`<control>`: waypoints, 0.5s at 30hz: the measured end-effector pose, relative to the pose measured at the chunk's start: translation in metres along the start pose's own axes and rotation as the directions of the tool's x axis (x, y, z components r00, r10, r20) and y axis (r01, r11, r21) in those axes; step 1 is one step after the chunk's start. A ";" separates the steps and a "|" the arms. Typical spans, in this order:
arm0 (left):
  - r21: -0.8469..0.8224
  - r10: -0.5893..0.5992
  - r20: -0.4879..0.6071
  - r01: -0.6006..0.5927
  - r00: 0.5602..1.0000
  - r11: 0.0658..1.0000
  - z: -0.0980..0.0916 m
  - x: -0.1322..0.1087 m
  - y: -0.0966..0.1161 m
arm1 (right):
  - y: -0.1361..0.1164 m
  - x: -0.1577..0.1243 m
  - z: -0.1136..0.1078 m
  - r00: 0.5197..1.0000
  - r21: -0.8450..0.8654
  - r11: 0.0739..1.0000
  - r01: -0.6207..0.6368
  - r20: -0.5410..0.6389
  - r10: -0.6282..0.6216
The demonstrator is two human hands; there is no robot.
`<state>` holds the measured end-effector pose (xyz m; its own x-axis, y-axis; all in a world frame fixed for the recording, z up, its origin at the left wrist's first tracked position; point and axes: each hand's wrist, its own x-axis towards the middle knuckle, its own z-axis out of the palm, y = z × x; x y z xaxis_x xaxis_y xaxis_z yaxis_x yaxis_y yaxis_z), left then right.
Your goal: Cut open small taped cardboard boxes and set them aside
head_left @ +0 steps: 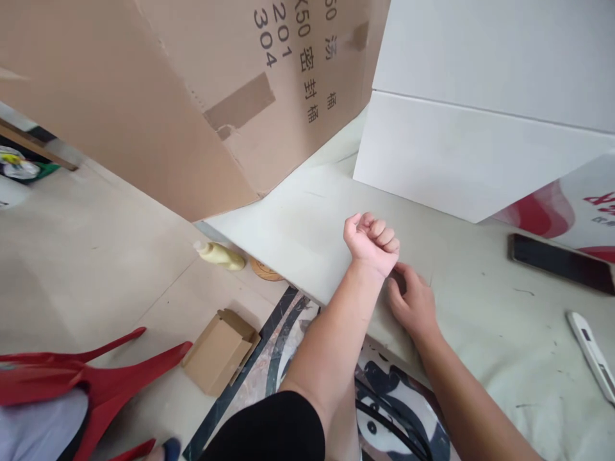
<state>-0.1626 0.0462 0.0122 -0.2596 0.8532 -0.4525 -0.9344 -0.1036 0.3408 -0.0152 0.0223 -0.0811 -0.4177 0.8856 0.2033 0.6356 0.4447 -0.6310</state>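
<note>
My left hand is curled into a tight fist, raised just above the pale table top near its front edge. Its palm is turned away, so I cannot see whether anything is inside. My right hand lies just behind and to the right of the left wrist, palm down on the table with its fingers stretched flat. The left wrist covers its fingertips. Nothing shows under the right hand.
A large brown cardboard box overhangs the table's far left. White blocks stand at the back right. A black phone and a white utility knife lie to the right. On the floor are a yellow bottle, a small carton and a red chair.
</note>
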 end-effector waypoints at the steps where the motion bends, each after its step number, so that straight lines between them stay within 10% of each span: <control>1: -0.012 -0.012 0.000 0.012 1.000 1.000 0.001 0.000 0.000 | 0.000 0.000 0.000 1.000 -0.012 1.000 0.008 0.001 -0.008; 15: -0.217 -0.023 0.087 0.042 0.996 0.975 -0.014 -0.004 0.033 | -0.001 0.002 0.007 0.980 -0.153 0.968 0.200 0.048 -0.195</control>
<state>-0.1959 0.0327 0.0136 -0.2154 0.8966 -0.3869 -0.9751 -0.1760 0.1349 -0.0207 0.0227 -0.0856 -0.5643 0.7742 0.2867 0.6307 0.6283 -0.4555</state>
